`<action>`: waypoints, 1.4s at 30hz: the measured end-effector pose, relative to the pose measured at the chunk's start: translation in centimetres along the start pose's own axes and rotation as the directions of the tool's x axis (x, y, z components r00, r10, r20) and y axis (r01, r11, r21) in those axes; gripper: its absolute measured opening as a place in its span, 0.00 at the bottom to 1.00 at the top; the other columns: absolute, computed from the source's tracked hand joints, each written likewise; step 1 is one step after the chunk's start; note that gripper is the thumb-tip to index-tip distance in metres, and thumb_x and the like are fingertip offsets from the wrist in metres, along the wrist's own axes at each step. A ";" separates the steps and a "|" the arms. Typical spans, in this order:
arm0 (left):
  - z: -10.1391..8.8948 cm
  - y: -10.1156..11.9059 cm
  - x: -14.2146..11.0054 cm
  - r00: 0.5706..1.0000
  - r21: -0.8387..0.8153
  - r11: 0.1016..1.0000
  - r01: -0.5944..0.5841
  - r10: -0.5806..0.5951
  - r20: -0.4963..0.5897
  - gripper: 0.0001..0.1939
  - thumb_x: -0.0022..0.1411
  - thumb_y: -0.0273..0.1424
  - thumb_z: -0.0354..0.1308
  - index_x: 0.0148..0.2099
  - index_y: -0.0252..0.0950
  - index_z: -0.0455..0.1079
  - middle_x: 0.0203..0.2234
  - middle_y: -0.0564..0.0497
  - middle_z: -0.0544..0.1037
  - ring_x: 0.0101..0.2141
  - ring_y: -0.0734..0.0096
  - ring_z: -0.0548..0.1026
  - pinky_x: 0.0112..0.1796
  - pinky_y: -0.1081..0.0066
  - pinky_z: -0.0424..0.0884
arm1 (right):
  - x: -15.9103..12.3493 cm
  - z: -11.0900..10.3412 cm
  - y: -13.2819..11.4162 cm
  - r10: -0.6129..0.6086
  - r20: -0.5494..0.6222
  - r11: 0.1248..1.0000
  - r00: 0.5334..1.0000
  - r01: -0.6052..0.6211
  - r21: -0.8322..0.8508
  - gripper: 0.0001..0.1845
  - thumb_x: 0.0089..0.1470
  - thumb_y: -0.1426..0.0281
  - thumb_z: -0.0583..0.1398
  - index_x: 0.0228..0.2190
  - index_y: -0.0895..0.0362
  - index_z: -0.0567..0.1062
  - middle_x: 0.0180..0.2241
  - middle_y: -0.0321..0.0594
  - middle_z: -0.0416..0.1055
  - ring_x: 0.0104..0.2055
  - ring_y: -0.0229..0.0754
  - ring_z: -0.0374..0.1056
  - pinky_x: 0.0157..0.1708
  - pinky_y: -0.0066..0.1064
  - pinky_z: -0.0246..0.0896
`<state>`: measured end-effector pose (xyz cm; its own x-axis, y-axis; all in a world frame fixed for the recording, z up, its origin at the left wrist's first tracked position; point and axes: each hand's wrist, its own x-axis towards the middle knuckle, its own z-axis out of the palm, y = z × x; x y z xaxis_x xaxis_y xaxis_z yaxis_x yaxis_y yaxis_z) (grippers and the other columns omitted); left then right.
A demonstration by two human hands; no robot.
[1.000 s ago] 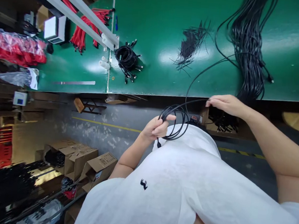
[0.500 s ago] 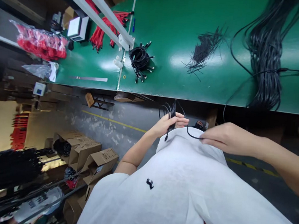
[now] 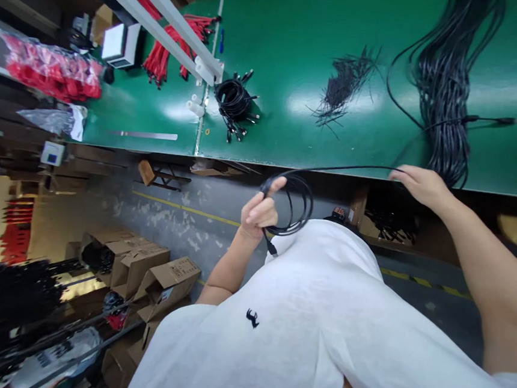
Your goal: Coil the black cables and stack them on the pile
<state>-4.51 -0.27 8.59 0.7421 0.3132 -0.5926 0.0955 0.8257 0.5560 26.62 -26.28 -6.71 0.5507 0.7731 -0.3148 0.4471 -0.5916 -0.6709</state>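
Note:
In the head view my left hand (image 3: 260, 211) is closed around a coiled black cable (image 3: 308, 205), its loops hanging to the right of the fingers. A plug end (image 3: 272, 249) of that cable dangles below the hand. From the coil one strand runs right, nearly straight, along the bench edge to my right hand (image 3: 417, 182), whose fingers pinch it. Just behind my right hand lies a thick bundle of black cables (image 3: 445, 95) on the green bench (image 3: 293, 52).
A pile of short black ties (image 3: 344, 84) and a wound bunch of black cables (image 3: 233, 100) lie on the bench. Red cables (image 3: 156, 64), a metal ruler (image 3: 146, 134) and a white rail (image 3: 165, 23) are further left. Cardboard boxes (image 3: 172, 277) stand on the floor.
My right hand has moved up and right to the bench edge, drawing the strand taut. My left hand has shifted slightly left and its fingers have closed; the coil now shows as wide loops.

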 end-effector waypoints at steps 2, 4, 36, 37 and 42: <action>-0.6 1.5 -0.6 0.982 -0.068 0.983 -0.172 0.165 -0.088 0.20 0.74 0.37 0.45 0.64 0.44 0.65 0.10 0.67 0.50 0.07 0.87 0.39 0.11 0.80 0.39 | -1.4 1.0 3.5 0.084 0.040 0.990 0.996 -0.078 -0.120 0.16 0.58 0.60 0.51 0.33 0.55 0.74 0.43 0.52 0.77 0.43 0.50 0.70 0.43 0.37 0.60; -1.2 2.0 -0.5 0.962 -0.063 0.964 -0.258 0.250 -0.108 0.21 0.73 0.38 0.48 0.66 0.47 0.62 0.12 0.67 0.57 0.07 0.89 0.45 0.12 0.82 0.44 | -3.6 2.2 3.8 0.046 0.150 0.961 0.988 -0.004 -0.275 0.14 0.59 0.61 0.52 0.30 0.53 0.73 0.38 0.52 0.78 0.37 0.51 0.72 0.35 0.37 0.59; -1.6 1.0 -1.1 0.982 0.019 0.990 -0.138 0.139 -0.129 0.18 0.69 0.38 0.54 0.59 0.41 0.70 0.14 0.62 0.62 0.12 0.84 0.60 0.16 0.82 0.56 | -6.6 2.8 -0.9 -0.039 0.210 0.960 0.977 0.095 -0.263 0.14 0.63 0.58 0.53 0.38 0.54 0.72 0.34 0.51 0.76 0.27 0.47 0.70 0.23 0.33 0.53; -1.7 0.7 -0.5 0.988 0.073 0.993 -0.097 0.105 -0.117 0.17 0.68 0.37 0.57 0.55 0.37 0.72 0.16 0.60 0.68 0.15 0.83 0.67 0.19 0.82 0.61 | -7.2 3.2 -2.7 -0.130 0.213 0.904 0.968 0.204 -0.376 0.13 0.64 0.60 0.52 0.36 0.54 0.72 0.32 0.50 0.74 0.24 0.46 0.68 0.20 0.32 0.47; -1.9 -3.3 2.8 0.996 0.347 0.938 0.025 -0.052 0.071 0.21 0.55 0.42 0.69 0.43 0.31 0.73 0.38 0.40 0.82 0.40 0.62 0.81 0.43 0.65 0.74 | -8.1 4.1 -13.1 -0.637 0.356 0.546 0.684 0.726 -0.418 0.13 0.60 0.79 0.50 0.35 0.56 0.73 0.29 0.42 0.70 0.25 0.39 0.66 0.23 0.31 0.41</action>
<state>-3.96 -1.21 4.02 0.7811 0.2355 -0.5783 0.3380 0.6193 0.7087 13.36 -23.87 1.90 -0.1591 0.9869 -0.0269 0.9387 0.1428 -0.3137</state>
